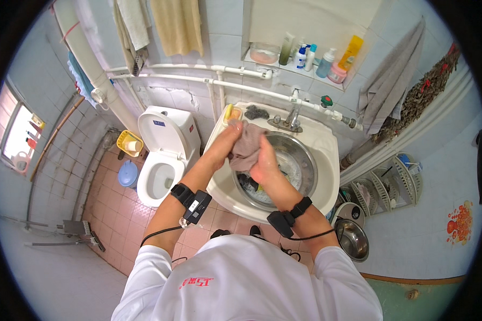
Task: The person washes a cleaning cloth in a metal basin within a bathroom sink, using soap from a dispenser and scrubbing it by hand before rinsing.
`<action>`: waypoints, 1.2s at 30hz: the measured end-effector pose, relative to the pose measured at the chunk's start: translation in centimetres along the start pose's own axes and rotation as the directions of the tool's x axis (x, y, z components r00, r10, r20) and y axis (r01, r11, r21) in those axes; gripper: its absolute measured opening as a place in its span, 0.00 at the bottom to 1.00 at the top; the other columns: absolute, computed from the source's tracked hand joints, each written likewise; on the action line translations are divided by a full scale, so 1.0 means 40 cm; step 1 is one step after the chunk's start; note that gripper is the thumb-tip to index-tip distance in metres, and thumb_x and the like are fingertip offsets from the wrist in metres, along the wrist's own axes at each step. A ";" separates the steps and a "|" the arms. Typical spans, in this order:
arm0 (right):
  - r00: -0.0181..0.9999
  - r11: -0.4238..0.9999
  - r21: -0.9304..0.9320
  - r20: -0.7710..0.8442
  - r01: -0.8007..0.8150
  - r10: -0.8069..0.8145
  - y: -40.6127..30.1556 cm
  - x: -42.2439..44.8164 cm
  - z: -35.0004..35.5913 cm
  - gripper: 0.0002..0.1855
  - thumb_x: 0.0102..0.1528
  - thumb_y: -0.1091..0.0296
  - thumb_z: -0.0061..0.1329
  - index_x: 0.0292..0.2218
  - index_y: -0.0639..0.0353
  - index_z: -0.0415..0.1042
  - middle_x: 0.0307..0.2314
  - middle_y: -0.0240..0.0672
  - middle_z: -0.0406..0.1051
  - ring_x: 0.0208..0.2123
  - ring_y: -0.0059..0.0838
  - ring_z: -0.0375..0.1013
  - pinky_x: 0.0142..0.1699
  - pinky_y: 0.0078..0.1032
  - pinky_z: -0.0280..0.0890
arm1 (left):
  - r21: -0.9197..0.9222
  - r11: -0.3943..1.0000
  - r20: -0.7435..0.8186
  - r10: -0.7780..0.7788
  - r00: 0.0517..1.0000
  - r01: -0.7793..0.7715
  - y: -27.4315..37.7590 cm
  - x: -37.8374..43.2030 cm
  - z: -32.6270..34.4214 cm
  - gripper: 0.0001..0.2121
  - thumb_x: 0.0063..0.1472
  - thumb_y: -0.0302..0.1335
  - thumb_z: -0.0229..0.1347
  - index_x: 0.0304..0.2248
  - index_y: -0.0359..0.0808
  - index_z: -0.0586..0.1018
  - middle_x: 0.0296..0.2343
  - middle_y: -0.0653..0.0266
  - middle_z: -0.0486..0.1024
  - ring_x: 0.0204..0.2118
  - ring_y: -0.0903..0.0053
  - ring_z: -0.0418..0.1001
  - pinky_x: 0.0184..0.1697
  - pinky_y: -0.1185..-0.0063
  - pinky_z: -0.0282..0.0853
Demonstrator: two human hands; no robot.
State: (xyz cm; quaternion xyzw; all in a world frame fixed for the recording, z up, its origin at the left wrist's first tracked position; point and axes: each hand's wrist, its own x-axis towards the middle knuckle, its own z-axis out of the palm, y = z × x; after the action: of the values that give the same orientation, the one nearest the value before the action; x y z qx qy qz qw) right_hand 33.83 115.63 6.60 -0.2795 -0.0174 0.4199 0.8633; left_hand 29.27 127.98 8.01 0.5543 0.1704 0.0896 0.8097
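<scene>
A wet grey-brown cloth is bunched between my two hands above the left part of a washbasin. My left hand grips its upper left side, and my right hand holds its right side. Partly under my right hand, a round stainless steel bowl sits in the basin. Sudsy water and dark pieces of fabric with a little yellow are in the bowl. The chrome faucet stands at the basin's back edge. Each of my forearms wears a black strap with a small device and a cable.
Left of the faucet lie a dark scouring pad and a soap dish with a yellow item. A toilet with its lid raised stands left. Bottles line the wall shelf. A grey towel hangs right, above a corner rack.
</scene>
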 end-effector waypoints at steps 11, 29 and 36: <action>0.938 0.897 -0.398 0.343 0.193 -0.050 -0.184 -0.035 0.015 0.24 0.61 0.56 0.41 0.50 0.68 0.64 0.43 0.47 0.68 0.42 0.34 0.70 0.46 0.26 0.67 | -0.534 0.840 0.159 -0.019 0.987 0.102 -0.079 0.038 0.035 0.17 0.64 0.41 0.44 0.43 0.37 0.72 0.37 0.64 0.74 0.37 0.75 0.75 0.39 0.76 0.73; 0.406 -0.248 -0.524 0.821 0.815 -0.401 -0.153 -0.001 -0.061 0.22 0.53 0.59 0.48 0.46 0.63 0.67 0.39 0.43 0.69 0.44 0.41 0.69 0.46 0.36 0.64 | -0.624 0.779 0.067 0.125 0.990 -0.056 -0.124 0.030 0.182 0.16 0.59 0.41 0.49 0.42 0.41 0.68 0.31 0.68 0.69 0.32 0.78 0.69 0.39 0.75 0.68; 0.536 -0.178 -0.532 0.844 0.828 -0.029 -0.210 -0.012 -0.074 0.21 0.49 0.59 0.50 0.42 0.63 0.71 0.37 0.44 0.70 0.40 0.45 0.67 0.48 0.34 0.60 | -0.278 0.952 0.027 0.144 0.989 -0.130 -0.100 0.012 0.263 0.22 0.56 0.42 0.52 0.47 0.40 0.65 0.40 0.64 0.65 0.43 0.74 0.63 0.48 0.74 0.60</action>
State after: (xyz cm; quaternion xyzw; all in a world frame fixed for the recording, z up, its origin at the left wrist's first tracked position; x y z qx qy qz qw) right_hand 40.32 109.77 8.40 -0.6033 -0.6541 -0.0160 0.4560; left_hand 33.50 117.56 7.67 0.4487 0.0982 0.1553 0.8746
